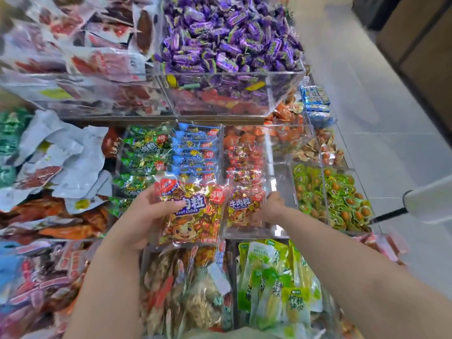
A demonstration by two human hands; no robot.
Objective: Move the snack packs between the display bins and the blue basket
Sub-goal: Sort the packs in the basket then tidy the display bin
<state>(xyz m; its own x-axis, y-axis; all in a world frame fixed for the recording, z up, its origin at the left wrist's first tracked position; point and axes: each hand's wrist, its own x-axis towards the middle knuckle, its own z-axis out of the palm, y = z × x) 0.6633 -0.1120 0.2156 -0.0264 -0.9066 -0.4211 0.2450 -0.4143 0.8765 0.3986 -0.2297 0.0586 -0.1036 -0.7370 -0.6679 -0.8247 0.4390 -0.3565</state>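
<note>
— So, where's the snack pack?
— L hand (144, 216) grips a red beef pack (193, 216) over the bins, thumb across its front.
— And the R hand (274, 206)?
— Inside a clear bin (283, 182), touching a 2nd pack (244, 206) standing there; can't tell if it grips.

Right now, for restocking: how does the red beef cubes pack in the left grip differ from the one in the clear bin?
The held red foil pack is raised in the left grip; the binned pack stands inside the clear bin, right grip at its edge. Held pack looks bigger than binned pack. Same design.
</note>
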